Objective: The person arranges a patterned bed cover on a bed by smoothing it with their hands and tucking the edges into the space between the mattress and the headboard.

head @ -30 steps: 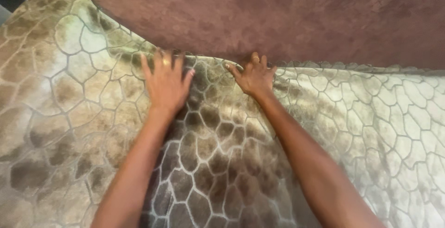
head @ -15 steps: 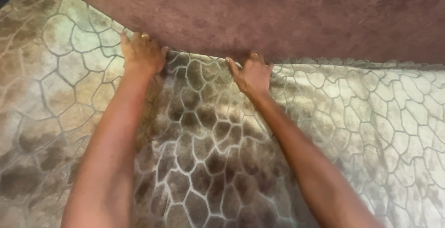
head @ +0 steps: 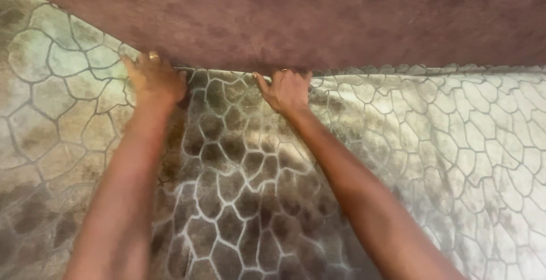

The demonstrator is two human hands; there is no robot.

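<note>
Partly hidden — fingertips (head: 284,73) under maroon fabric (head: 318,12)

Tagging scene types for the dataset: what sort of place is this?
Likely a home bedroom or living room. Both hands, left hand and right hand, press a patterned velvety cover where it meets a plum upholstered panel, like a headboard.

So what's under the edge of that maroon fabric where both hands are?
The stone-patterned beige cover runs under the maroon fabric. Left hand and right hand have fingertips tucked beneath that edge; anything deeper is covered.
</note>
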